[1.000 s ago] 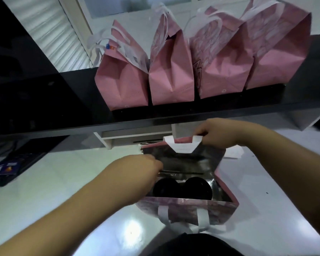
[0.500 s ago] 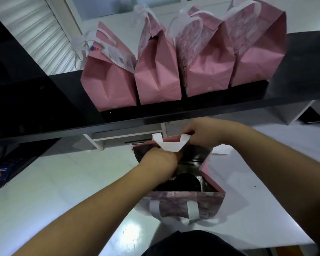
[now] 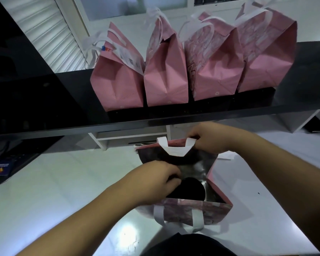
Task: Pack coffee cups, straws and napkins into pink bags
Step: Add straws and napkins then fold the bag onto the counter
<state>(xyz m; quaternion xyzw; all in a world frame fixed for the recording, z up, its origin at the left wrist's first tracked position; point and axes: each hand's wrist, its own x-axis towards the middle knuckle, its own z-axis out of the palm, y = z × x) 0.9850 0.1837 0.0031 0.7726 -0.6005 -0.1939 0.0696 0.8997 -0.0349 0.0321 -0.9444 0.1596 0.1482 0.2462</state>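
Here, an open bag (image 3: pixel 196 211) standing on the white table (image 3: pixel 54 191), silver lining on show, white handles at near and far rims. Right hand (image 3: pixel 210 138) at the far rim, fingers curled, pinching that rim just beside the far handle (image 3: pixel 175 149) and holding the mouth open. Left hand (image 3: pixel 155 182) reaching in over the left edge of the mouth, fingers bent downward into the bag; fingertips hidden behind the knuckles, so impossible to tell whether anything is held. Just right of those fingers, a round black lid (image 3: pixel 190 189) low inside the bag, presumably a cup's; touching the hand or not, cannot tell. No second lid in sight, the left half of the interior covered by the hand.

Up behind, on a black shelf (image 3: pixel 229 111), four more pink bags (image 3: pixel 166 71) in a row, upright, side by side and touching, tops folded together, white handles sticking up. A printed slip (image 3: pixel 131 60) hanging from the leftmost one. Under the shelf, a white frame (image 3: pixel 129 138) on the table. Far left, a dark flat object (image 3: pixel 0 167) with a blue-and-orange label, too blurred to name. Right of the open bag, a bit of white paper (image 3: pixel 226 156) on the table, mostly hidden behind the right wrist. At bottom centre, dark clothing (image 3: pixel 188 245) at the table's edge.
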